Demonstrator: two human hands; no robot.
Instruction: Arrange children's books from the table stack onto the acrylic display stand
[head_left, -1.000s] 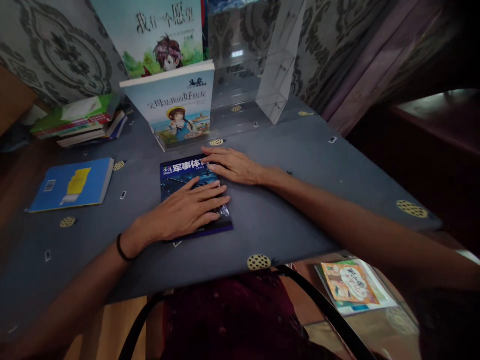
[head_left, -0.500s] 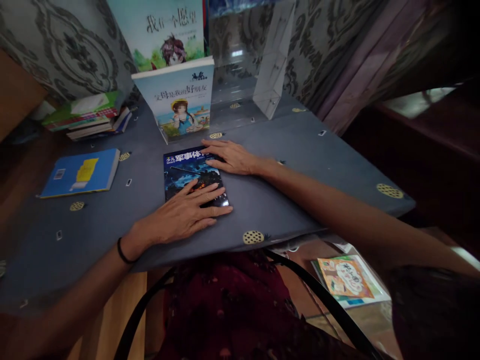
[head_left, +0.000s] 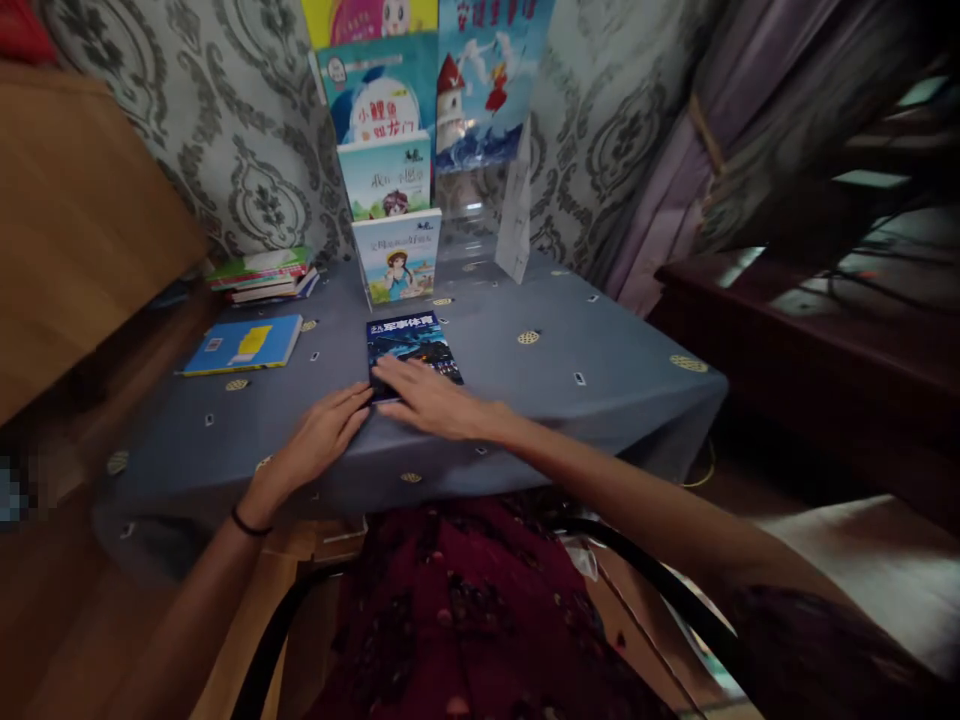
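Observation:
A dark blue book [head_left: 411, 342] with white lettering lies flat on the cloth-covered table, cover up, near the front edge. My right hand [head_left: 427, 398] rests flat across the lower part of its cover, fingers stretched out, and hides that part. At the book's lower left corner, my left hand [head_left: 326, 430] lies with fingers extended and its fingertips at the book's edge. Just behind the book stands a clear display rack [head_left: 516, 215]. On its lowest front tier is a pale blue book [head_left: 401, 260] showing a figure in a yellow hat.
A blue book [head_left: 247, 343] with a yellow patch lies at the left. Behind it is a stack of books [head_left: 262, 275]. More upright books fill the rack, among them a teal one [head_left: 375, 90]. A wooden board [head_left: 90, 230] juts in at the far left. The grey tablecloth [head_left: 600, 350] bears pineapple prints.
My right hand has slid from the book's upper right down onto its lower cover. My left hand has moved off the cover to its left edge. The view has tilted up, revealing more rack.

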